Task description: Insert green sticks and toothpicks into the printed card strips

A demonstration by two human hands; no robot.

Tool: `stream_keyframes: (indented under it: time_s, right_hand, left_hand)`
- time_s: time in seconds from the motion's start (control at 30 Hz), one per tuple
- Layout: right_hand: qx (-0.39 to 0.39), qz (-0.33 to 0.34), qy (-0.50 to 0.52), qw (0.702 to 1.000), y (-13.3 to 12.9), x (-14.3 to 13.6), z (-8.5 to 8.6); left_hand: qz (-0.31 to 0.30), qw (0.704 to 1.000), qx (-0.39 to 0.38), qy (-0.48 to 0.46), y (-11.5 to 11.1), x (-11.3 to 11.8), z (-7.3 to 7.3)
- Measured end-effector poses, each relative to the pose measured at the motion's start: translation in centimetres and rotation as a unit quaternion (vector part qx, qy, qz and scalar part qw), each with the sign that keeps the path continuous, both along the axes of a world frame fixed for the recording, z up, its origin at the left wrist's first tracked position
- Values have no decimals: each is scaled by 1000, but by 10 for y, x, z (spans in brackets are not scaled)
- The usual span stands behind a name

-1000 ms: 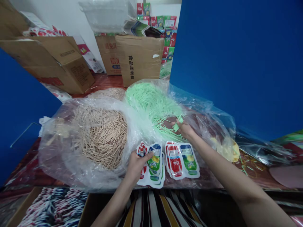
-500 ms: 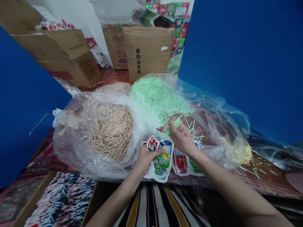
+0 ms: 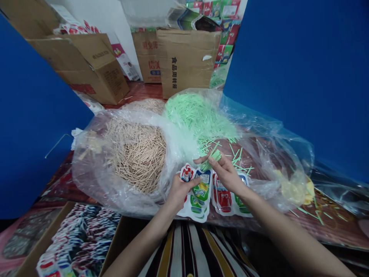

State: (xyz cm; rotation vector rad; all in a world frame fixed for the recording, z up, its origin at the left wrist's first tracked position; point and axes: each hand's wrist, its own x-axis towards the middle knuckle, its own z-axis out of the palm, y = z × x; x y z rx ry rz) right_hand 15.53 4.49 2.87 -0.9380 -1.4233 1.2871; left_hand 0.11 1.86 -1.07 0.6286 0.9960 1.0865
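My left hand (image 3: 180, 188) grips a bottle-shaped packet (image 3: 200, 194) with red cola and green Sprite prints, its thumb across the front. Just right of it, my right hand (image 3: 220, 167) pinches a small bundle of light green sticks (image 3: 211, 159) above the packet's upper edge. Under my right wrist lies another cola and green packet (image 3: 223, 198). Beyond my hands is a large heap of green sticks (image 3: 193, 115) on clear plastic, with loose ones scattered near my right hand. A plastic bag to the left holds a pile of tan sticks (image 3: 144, 157).
Cardboard boxes (image 3: 188, 61) stand at the back, another box (image 3: 95, 69) at the back left. Blue panels (image 3: 302, 77) flank the table. An open carton of stacked packets (image 3: 80, 238) sits at the lower left. Yellow scraps (image 3: 308, 192) and green bits lie at the right.
The camera view has shifted, so the scene sits slightly further right. My right hand has lowered a little toward the packet with the green sticks. My left hand keeps its hold.
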Motion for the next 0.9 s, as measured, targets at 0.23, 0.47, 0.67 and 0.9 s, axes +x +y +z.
stream_keyframes:
  time_s: [0.23,0.47,0.67,0.9]
  right_hand:
    - [15,12,52,998,-1,-1,0]
    - [-2,44,12,999,0,-1,2]
    - [-20,59,-26,998,0,-2,1]
    - [-53,33,1,998,1,-6,-4]
  left_hand:
    - [-8,1000,4,-17,0,-2,2]
    - [-1,1000,26,-14,0,-4,2]
    - [1,1000,23,12,2,-5,1]
    - [-4,999,26,34,0,-7,-7]
